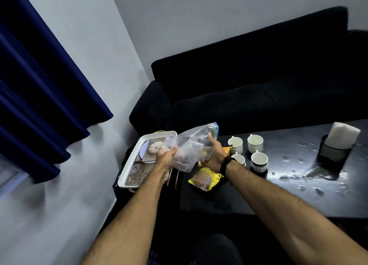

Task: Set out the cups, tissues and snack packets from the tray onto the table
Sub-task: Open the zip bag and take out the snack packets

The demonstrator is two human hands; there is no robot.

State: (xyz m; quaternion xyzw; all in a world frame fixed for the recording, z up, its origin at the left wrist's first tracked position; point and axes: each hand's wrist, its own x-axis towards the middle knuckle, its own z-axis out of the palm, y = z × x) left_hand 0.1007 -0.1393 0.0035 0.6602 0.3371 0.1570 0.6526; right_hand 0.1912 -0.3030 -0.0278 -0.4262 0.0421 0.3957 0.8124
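Pretty much done here — four white cups [249, 152], the tissue holder [336, 145] and a yellow snack packet [205, 180] are already on the black worktop [298, 185], and the white tray [139, 161] looks empty. Both hands — left hand [166, 157], right hand [214, 155] — are clamped on a clear zip bag [189, 149] held up between tray and worktop, so I'd guess that's the last thing to set down.

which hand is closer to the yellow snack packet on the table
Right. The right hand holds the clear bag just above the yellow snack packet; the left hand grips the bag's other end, over the tray.
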